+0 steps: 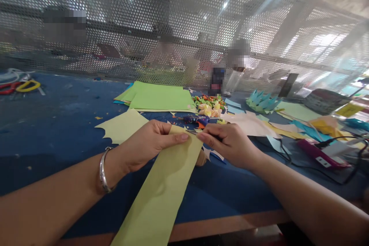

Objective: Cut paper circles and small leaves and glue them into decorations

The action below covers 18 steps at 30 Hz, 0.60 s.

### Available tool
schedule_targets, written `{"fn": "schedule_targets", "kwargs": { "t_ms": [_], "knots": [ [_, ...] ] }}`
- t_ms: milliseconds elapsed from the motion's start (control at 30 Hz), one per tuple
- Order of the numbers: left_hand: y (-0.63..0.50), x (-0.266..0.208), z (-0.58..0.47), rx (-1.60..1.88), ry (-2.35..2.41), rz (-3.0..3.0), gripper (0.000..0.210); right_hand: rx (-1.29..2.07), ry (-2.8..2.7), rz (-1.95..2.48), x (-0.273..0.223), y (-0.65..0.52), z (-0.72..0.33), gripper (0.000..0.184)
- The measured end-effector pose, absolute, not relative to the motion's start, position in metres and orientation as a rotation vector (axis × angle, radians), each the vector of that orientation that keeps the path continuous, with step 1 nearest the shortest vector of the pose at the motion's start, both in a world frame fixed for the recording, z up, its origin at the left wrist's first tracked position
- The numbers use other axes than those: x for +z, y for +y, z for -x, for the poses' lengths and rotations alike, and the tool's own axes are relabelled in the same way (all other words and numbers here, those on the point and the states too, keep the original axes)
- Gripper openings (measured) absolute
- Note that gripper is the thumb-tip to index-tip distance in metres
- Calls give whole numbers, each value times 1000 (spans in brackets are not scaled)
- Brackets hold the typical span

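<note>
My left hand (155, 140) pinches the upper end of a long yellow-green paper strip (164, 188) between thumb and fingers. The strip slopes down toward me past the table's front edge. My right hand (230, 144) is closed around a thin pointed metal tool (191, 132), whose tip meets the strip's top edge. Its grip end is hidden in my fingers, so its exact kind cannot be made out. Behind my left hand lies a pale yellow sheet (122, 126) with scalloped cut edges. A roundish brown object (201, 159) is partly covered by the strip.
Green paper sheets (161, 98) are stacked behind my hands, beside a pile of small paper flowers (210, 107). A glue gun (197, 120) lies before the pile. At right are a purple power strip (323, 154) with cables and a blue paper flower (262, 102). Scissors (28, 85) lie far left.
</note>
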<state>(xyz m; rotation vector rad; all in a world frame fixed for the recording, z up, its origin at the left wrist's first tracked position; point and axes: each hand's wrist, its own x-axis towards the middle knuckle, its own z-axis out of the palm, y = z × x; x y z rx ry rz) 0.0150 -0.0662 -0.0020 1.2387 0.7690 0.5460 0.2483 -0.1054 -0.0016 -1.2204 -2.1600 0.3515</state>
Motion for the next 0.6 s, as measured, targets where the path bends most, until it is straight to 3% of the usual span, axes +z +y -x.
{"fn": "schedule_targets", "kwargs": {
  "t_ms": [600],
  "knots": [
    [-65, -5, -16, 547, 747, -1255, 35, 346, -2178, 1235, -4, -104, -248, 44]
  ]
}}
